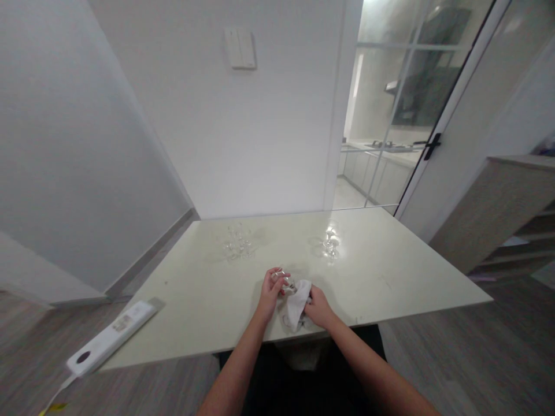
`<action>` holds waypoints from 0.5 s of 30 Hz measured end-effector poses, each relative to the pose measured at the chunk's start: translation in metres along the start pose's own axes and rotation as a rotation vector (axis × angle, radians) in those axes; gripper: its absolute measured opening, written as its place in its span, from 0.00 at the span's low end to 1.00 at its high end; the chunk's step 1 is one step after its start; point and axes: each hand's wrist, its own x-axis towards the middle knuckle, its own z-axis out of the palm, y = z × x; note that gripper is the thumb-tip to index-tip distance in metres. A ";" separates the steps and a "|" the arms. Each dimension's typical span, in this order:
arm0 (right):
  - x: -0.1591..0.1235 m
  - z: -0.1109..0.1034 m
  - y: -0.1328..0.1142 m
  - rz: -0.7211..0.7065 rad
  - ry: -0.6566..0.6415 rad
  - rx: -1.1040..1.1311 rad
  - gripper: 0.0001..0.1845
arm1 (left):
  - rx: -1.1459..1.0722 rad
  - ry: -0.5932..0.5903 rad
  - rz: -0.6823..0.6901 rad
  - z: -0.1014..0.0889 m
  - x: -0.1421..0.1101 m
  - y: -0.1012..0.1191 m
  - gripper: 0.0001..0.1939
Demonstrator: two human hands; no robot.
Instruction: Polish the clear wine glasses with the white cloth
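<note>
My left hand (270, 292) has its fingers wrapped round a small clear glass (282, 275), held tilted just above the table's front half. A white cloth (297, 301) hangs from my right hand (319, 307), which is closed on it beside the glass. The cloth meets the lower end of the glass and covers part of it. Farther back on the left stands a cluster of several clear glasses (238, 241). Another small group of clear glasses (330, 241) catches the light at the back right; their exact number is hard to make out.
The pale table (191, 300) reaches back to a white wall with a switch (240, 49). A white power strip (113, 335) lies across its front left edge, its cable hanging off. A glass door (381, 115) and a wooden shelf unit (494, 214) are on the right.
</note>
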 end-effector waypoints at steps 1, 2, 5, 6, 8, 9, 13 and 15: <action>0.001 0.000 -0.003 -0.012 0.003 -0.002 0.16 | 0.026 0.003 0.006 0.001 0.000 0.001 0.27; 0.001 -0.001 -0.005 -0.026 0.007 -0.005 0.16 | 0.049 0.004 0.011 0.001 0.000 0.001 0.27; 0.002 -0.002 -0.011 -0.055 -0.007 -0.010 0.15 | 0.090 -0.008 0.008 0.002 0.000 0.003 0.27; 0.003 -0.002 -0.011 -0.055 -0.011 0.000 0.15 | 0.093 -0.014 0.004 0.002 0.000 0.003 0.27; 0.002 -0.002 -0.009 -0.046 -0.013 0.036 0.15 | 0.081 -0.018 0.000 0.002 0.000 0.003 0.29; 0.002 -0.002 -0.008 -0.040 -0.006 0.057 0.15 | 0.067 -0.011 0.002 0.001 0.000 0.002 0.30; 0.001 -0.001 -0.001 -0.030 0.030 0.089 0.15 | 0.006 0.012 -0.005 0.000 0.000 0.000 0.26; 0.000 0.001 0.001 -0.010 0.041 0.083 0.15 | -0.009 -0.007 -0.013 -0.001 0.000 0.000 0.24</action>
